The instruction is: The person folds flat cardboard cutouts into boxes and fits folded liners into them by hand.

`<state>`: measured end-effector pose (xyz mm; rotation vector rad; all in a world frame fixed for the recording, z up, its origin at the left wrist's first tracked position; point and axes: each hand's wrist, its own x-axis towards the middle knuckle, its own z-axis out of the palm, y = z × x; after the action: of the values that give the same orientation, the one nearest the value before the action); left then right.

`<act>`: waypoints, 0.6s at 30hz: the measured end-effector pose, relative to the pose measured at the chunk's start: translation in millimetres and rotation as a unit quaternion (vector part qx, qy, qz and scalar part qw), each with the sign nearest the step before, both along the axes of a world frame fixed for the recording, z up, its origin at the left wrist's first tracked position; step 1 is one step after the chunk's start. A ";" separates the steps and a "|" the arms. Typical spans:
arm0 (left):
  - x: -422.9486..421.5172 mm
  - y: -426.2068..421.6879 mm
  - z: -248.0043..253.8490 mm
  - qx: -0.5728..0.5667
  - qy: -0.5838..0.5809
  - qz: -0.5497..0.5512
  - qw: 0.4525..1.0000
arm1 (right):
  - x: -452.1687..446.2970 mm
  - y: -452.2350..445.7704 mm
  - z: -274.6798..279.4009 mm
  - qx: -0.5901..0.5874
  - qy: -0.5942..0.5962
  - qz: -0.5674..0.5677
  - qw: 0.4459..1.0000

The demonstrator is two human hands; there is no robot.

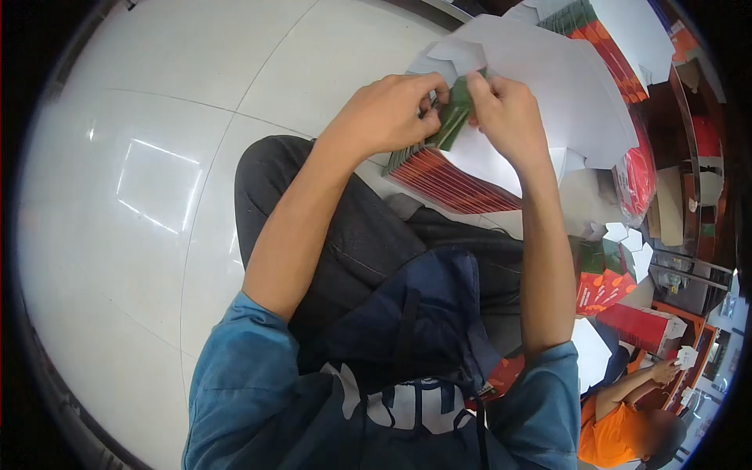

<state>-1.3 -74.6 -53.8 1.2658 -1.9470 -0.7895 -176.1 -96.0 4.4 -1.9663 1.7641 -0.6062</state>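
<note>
At one o'clock, I'm remotely watching the right hand (509,116) clamping its fingers on a green flap (452,125), the left hand (398,112) curling its fingers alongside, closure unclear; the carton stack (462,182) is lying beneath, probably supporting both.

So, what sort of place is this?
Probably a packing workspace: a stack of white-topped, red-edged cardboard sheets, a red cardboard box, and an orange-shirted person holding a white piece.
</note>
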 end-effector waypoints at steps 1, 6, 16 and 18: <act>-2.2 -0.7 -2.1 -0.010 -0.002 0.005 1.000 | -2.0 -1.8 -7.3 -0.012 -0.018 0.010 1.000; -19.1 -7.2 -2.5 -0.032 -0.019 0.086 0.996 | -17.8 -8.8 -27.1 -0.013 -0.093 0.025 0.995; -44.6 -31.8 -10.4 -0.021 -0.005 0.135 0.991 | -23.8 -5.2 -24.9 0.030 -0.104 0.016 0.994; -46.4 -31.0 -13.3 -0.036 0.012 0.140 0.989 | -24.0 -5.4 -24.5 0.039 -0.099 0.023 0.994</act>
<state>-47.7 -105.6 -67.1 1.4385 -1.7131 -0.5857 -200.1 -101.4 -20.1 -1.8217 1.5943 -0.6802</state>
